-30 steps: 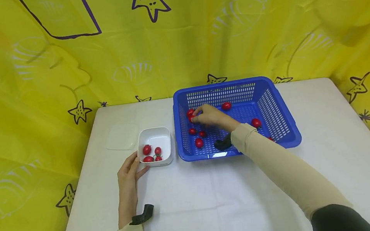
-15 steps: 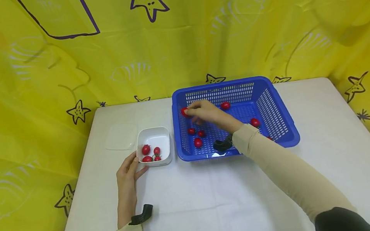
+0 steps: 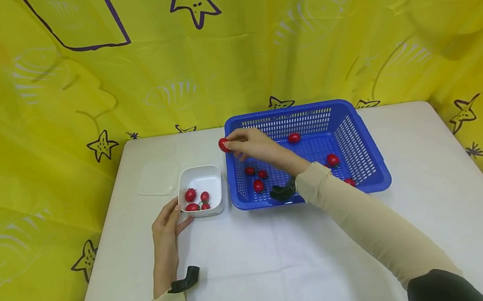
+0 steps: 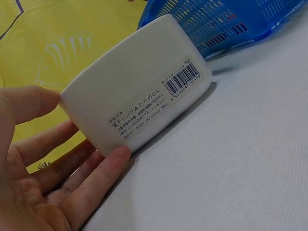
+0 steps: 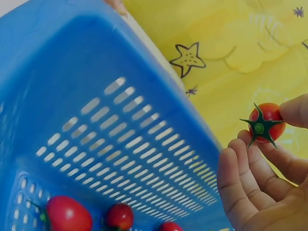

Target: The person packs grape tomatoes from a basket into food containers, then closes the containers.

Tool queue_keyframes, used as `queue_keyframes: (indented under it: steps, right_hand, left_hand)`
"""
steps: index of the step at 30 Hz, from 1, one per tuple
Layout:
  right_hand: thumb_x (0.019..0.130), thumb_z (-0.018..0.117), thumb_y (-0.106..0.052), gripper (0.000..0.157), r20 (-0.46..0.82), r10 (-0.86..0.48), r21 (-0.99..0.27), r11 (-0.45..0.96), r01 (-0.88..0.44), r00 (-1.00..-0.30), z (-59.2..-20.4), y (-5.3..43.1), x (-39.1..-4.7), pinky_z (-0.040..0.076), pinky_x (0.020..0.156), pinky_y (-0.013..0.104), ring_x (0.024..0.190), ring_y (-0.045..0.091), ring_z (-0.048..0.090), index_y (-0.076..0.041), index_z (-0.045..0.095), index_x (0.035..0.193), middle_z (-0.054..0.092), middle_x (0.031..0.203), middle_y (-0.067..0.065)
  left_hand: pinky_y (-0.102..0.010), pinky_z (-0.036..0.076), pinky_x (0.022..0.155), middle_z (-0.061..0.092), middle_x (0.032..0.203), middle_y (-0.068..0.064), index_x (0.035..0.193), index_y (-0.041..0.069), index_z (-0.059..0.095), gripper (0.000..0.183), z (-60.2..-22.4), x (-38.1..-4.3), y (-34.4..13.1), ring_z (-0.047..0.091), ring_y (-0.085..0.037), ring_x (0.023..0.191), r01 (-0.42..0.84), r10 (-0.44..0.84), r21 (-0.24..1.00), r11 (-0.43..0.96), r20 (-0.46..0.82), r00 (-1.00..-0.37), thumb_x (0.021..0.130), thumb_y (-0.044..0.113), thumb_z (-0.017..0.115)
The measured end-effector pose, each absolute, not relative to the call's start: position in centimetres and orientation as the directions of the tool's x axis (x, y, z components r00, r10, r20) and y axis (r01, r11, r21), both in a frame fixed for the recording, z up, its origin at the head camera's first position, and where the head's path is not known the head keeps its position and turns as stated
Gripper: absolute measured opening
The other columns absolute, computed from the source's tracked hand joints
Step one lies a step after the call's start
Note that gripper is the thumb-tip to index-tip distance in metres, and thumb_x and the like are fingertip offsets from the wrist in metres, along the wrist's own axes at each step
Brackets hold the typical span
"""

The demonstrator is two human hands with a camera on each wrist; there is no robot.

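Note:
In the head view, my right hand (image 3: 252,144) pinches a red cherry tomato (image 3: 224,145) over the left rim of a blue basket (image 3: 377,153). The right wrist view shows that tomato (image 5: 264,122) between thumb and fingers, its green star-shaped calyx facing the camera. My left hand (image 3: 166,226) holds the near left corner of a white square container (image 3: 208,175), which stands on the table with several tomatoes inside. Left wrist: the fingers and thumb of the left hand (image 4: 62,168) touch the labelled container (image 4: 134,82) around that corner.
Several more tomatoes lie in the basket, including one near its back wall (image 3: 294,138) and one at the right (image 3: 333,160). A translucent lid (image 3: 158,178) lies left of the container on the white table (image 3: 248,271). A yellow patterned curtain (image 3: 238,59) hangs behind.
My right hand has lifted the tomato from the basket's left part and carried it up and left over the rim. The left hand and container have stayed in place.

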State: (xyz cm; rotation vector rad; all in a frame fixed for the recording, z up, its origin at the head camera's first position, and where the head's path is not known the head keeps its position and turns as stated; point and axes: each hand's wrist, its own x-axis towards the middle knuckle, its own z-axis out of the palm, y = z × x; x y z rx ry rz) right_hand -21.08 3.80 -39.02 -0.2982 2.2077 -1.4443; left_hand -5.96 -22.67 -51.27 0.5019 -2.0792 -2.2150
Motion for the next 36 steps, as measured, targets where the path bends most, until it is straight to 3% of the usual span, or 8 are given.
queue_keyframes:
  steps: [11, 20, 24, 36]
  right_hand:
    - [0.097, 0.060, -0.034, 0.038, -0.196, -0.500, -0.919, 0.393, -0.020, -0.844, -38.1, 1.1, -20.9, 0.060, 0.087, 0.036, 0.094, 0.023, 0.068, -0.010, 0.061, 0.126, 0.069, 0.113, 0.012]
    - [0.097, 0.061, -0.027, 0.034, -0.178, -0.574, -0.938, 0.345, -0.039, -0.799, -38.2, -0.8, -20.6, 0.059, 0.092, 0.041, 0.105, 0.040, 0.067, -0.006, 0.061, 0.124, 0.070, 0.109, 0.017]
    - [0.096, 0.061, -0.025, 0.035, -0.187, -0.599, -0.939, 0.341, -0.037, -0.778, -38.4, -1.4, -20.3, 0.054, 0.099, 0.049, 0.107, 0.041, 0.066, -0.006, 0.060, 0.125, 0.068, 0.115, 0.022]
    - [0.096, 0.061, -0.022, 0.034, -0.229, -0.652, -0.923, 0.380, -0.050, -0.722, -39.2, -3.2, -20.0, 0.055, 0.099, 0.045, 0.105, 0.040, 0.066, -0.004, 0.060, 0.125, 0.069, 0.114, 0.021]
  left_hand:
    - [-0.029, 0.059, 0.083, 0.052, 0.143, -0.004, 0.137, 0.010, 0.057, 0.044, -51.2, -6.0, -22.7, 0.060, -0.015, 0.120, -0.162, -0.266, 0.982, -0.102, -0.183, -0.946, 0.099, 0.033, 0.058]
    - [-0.028, 0.059, 0.084, 0.052, 0.144, -0.002, 0.137, 0.012, 0.056, 0.044, -51.2, -6.0, -22.7, 0.059, -0.016, 0.121, -0.180, -0.264, 0.979, -0.091, -0.198, -0.944, 0.099, 0.034, 0.057]
    - [-0.028, 0.059, 0.085, 0.052, 0.143, -0.003, 0.137, 0.011, 0.056, 0.044, -51.1, -6.2, -22.7, 0.059, -0.017, 0.122, -0.184, -0.259, 0.979, -0.090, -0.201, -0.945, 0.099, 0.034, 0.057]
    - [-0.026, 0.059, 0.084, 0.051, 0.145, -0.001, 0.138, 0.014, 0.056, 0.044, -51.1, -6.0, -22.7, 0.058, -0.017, 0.124, -0.195, -0.265, 0.978, -0.072, -0.207, -0.942, 0.099, 0.036, 0.056]
